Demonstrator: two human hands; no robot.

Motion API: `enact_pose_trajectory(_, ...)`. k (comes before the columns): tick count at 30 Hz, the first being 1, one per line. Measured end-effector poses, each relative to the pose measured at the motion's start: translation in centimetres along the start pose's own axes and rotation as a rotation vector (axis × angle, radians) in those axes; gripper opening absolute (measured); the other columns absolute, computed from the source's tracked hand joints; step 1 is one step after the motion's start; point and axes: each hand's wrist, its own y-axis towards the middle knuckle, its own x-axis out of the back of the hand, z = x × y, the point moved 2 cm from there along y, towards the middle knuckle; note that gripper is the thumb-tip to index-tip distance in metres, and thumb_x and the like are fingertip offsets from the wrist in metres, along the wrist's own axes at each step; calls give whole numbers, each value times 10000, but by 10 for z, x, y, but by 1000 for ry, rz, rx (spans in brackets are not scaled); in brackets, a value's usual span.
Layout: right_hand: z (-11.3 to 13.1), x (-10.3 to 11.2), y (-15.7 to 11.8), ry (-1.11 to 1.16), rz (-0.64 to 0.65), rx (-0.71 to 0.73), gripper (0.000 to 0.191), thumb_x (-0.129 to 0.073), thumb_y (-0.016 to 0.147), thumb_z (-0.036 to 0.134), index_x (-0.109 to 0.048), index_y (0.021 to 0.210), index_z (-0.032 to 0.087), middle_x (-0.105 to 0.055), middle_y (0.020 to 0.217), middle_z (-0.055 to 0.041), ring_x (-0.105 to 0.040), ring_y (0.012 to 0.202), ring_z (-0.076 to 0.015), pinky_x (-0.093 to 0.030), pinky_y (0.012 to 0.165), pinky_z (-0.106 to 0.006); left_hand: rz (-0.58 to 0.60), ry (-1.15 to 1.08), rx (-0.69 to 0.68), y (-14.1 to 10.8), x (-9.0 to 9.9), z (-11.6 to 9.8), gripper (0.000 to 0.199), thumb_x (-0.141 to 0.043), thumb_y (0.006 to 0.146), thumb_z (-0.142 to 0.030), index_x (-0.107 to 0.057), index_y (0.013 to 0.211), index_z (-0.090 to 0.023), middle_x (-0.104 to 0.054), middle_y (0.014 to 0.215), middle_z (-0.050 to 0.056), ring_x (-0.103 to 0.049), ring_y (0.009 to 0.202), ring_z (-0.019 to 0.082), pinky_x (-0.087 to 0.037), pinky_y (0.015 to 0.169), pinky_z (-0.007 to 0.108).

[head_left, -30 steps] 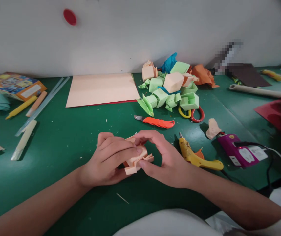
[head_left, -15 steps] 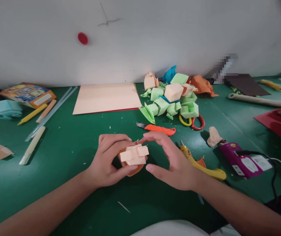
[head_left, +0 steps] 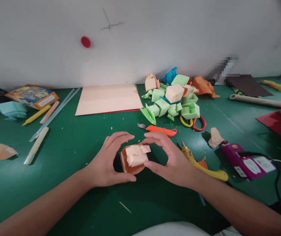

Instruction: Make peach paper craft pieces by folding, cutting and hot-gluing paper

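Note:
A small folded paper piece (head_left: 137, 160), peach on top with an orange-brown outer side, is in front of me between both hands. My right hand (head_left: 171, 160) holds it from the right, thumb at the lower edge and fingertips at the upper edge. My left hand (head_left: 107, 160) curves around the left side with thumb and fingers apart, and looks clear of the paper. Beyond the hands lies an orange utility knife (head_left: 161, 130) with its blade out. A yellow glue gun (head_left: 204, 168) rests just past my right wrist.
Peach paper sheets (head_left: 108, 100) lie by the wall. Several green folded paper pieces (head_left: 162, 106) are heaped beside them, with scissors (head_left: 199, 123) in front. A purple power adapter (head_left: 244, 160) with cables sits at right. Clear glue sticks (head_left: 54, 113) and a yellow marker (head_left: 35, 115) are at left.
My left hand has let go of the paper piece and spread its fingers. My right hand has closed on its right side. The piece has tilted, showing a rolled front part.

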Motion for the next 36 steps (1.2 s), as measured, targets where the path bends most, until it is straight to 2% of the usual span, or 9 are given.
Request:
enact_pose_trajectory(3, 0, 0, -1, -64, 4, 25, 664, -751, 862, 278, -408, 1430, 304, -661, 1330, -83, -551, 1327, -328, -377, 1128, -623, 132, -59, 59, -4, 0, 2, 1113, -908, 664, -509, -271, 1546, -276, -467, 1481, 174, -584, 1227, 340, -518, 998, 516)
enact_pose_trajectory(5, 1, -1, -1, -115, 7, 41, 670, -744, 858, 260, -409, 1436, 305, -657, 1342, -81, -550, 1314, -330, -394, 1109, -620, 151, -52, 70, -6, -2, 3, 1110, -919, 649, -402, -263, 1533, -271, -503, 1445, 167, -609, 1198, 335, -544, 962, 503)
enact_pose_trajectory(12, 4, -3, 4, -221, 56, 1, 640, -726, 838, 263, -461, 1420, 287, -663, 1332, -89, -515, 1316, -365, -409, 1077, -652, 20, -258, -19, -4, -5, 3, 892, -814, 767, -200, -278, 1476, -275, -526, 1384, 170, -637, 1171, 285, -590, 912, 444)
enact_pose_trajectory(15, 4, -1, 4, -197, 49, -27, 641, -722, 837, 256, -467, 1424, 299, -657, 1319, -80, -532, 1315, -345, -413, 1091, -638, -65, -346, -83, 0, 0, 2, 781, -782, 807, -201, -326, 1438, -268, -559, 1335, 172, -646, 1131, 284, -592, 901, 471)
enact_pose_trajectory(18, 3, 0, 4, -177, 44, -49, 645, -733, 831, 267, -479, 1423, 294, -639, 1345, -90, -550, 1309, -332, -429, 1089, -615, -142, -379, -85, 2, 4, 3, 647, -748, 856, -258, -388, 1393, -250, -585, 1281, 173, -643, 1106, 291, -586, 875, 467)
enact_pose_trajectory(24, 0, 0, 4, -109, 28, -57, 643, -778, 833, 358, -499, 1406, 270, -643, 1325, -98, -580, 1270, -314, -463, 1078, -560, -182, -305, -114, 2, 10, 4, 422, -689, 920, -322, -522, 1294, -217, -579, 1252, 160, -611, 1127, 276, -557, 858, 411)
enact_pose_trajectory(29, -1, 0, 6, 3, 20, -105, 638, -781, 834, 330, -493, 1399, 261, -658, 1242, -87, -624, 1189, -281, -484, 1057, -521, -186, -242, -122, 5, 12, 1, 376, -640, 968, -342, -551, 1316, -229, -575, 1256, 150, -609, 1133, 259, -560, 854, 386)
enact_pose_trajectory(32, 1, 1, 7, 81, 4, -132, 589, -753, 845, 316, -500, 1374, 252, -668, 1186, -71, -639, 1137, -260, -489, 1046, -507, -177, -334, -95, 6, 11, 2, 367, -625, 980, -332, -553, 1323, -224, -561, 1269, 153, -620, 1139, 254, -570, 857, 365)
enact_pose_trajectory(36, 3, 1, 7, 116, -17, -135, 580, -749, 841, 324, -510, 1364, 249, -658, 1234, -74, -630, 1154, -255, -470, 1068, -500, -174, -464, -58, 4, 9, 5, 363, -620, 977, -301, -556, 1326, -224, -536, 1290, 154, -619, 1163, 267, -570, 914, 376)
